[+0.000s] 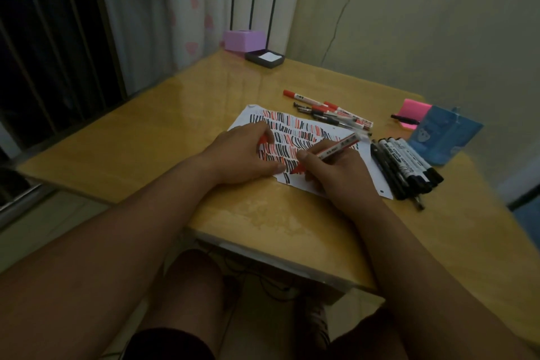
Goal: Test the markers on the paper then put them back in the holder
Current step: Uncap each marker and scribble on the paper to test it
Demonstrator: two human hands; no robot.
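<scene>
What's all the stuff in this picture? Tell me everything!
table: one, yellow-brown, under everything
paper: one, white with red and black stripes, middle
red marker: one, in right hand, tip down at paper
cap: one, red, in left hand
black markers: several, right of paper
loose pens: several, red and black, beyond paper
sticky notes: one pad, pink, far right
black pen: one, on sticky notes
holder: one, blue, far right
box: one, purple, far corner
tray: one, black, beside box
left hand: on paper
right hand: holding marker

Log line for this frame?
phase: testing | right hand: grips red marker, tip on paper | left hand: on paper, holds red cap | black markers: lying beside paper | holder: untouched
</scene>
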